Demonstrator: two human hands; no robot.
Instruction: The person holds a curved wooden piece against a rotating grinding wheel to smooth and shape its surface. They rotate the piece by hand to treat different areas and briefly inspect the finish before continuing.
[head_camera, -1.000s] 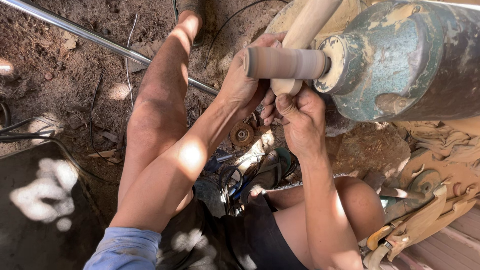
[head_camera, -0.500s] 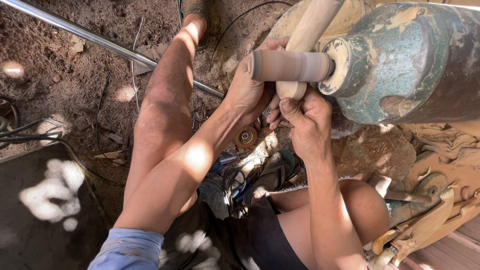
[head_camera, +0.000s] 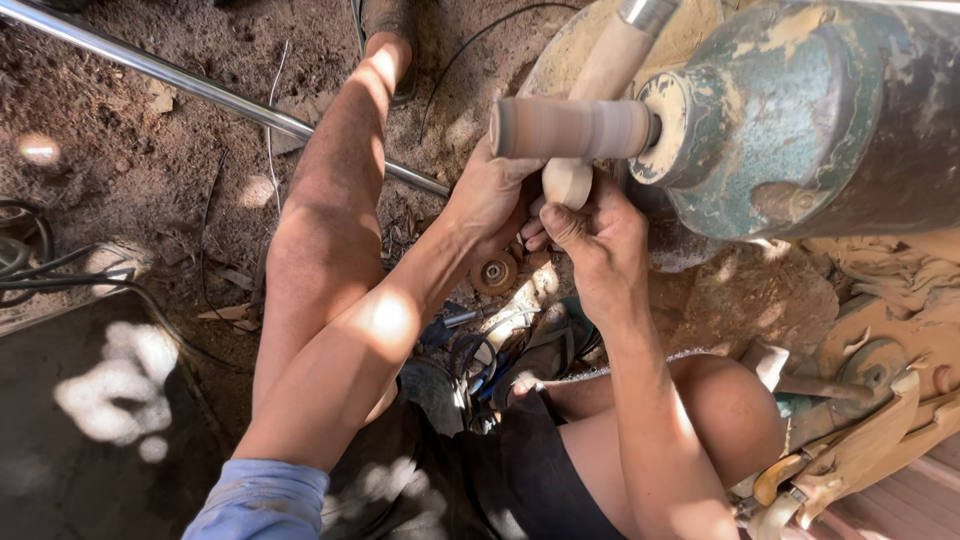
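Observation:
A long pale wooden piece slants down from the top of the view. Its rounded lower end sits just under a spinning brownish sanding drum. The drum sticks out to the left from a worn green motor housing. My left hand grips the wooden piece's lower end from the left, below the drum. My right hand holds the same end from the right and below. My fingers hide part of the wood's tip.
A shiny metal pipe lies diagonally on the dirt ground. Black cables trail at the left. A small grinding wheel and tools lie between my knees. Curved wooden parts are piled at lower right.
The view has shifted slightly, so the drum and my hands sit a little higher in the frame. Both hands keep their hold on the wooden piece under the drum.

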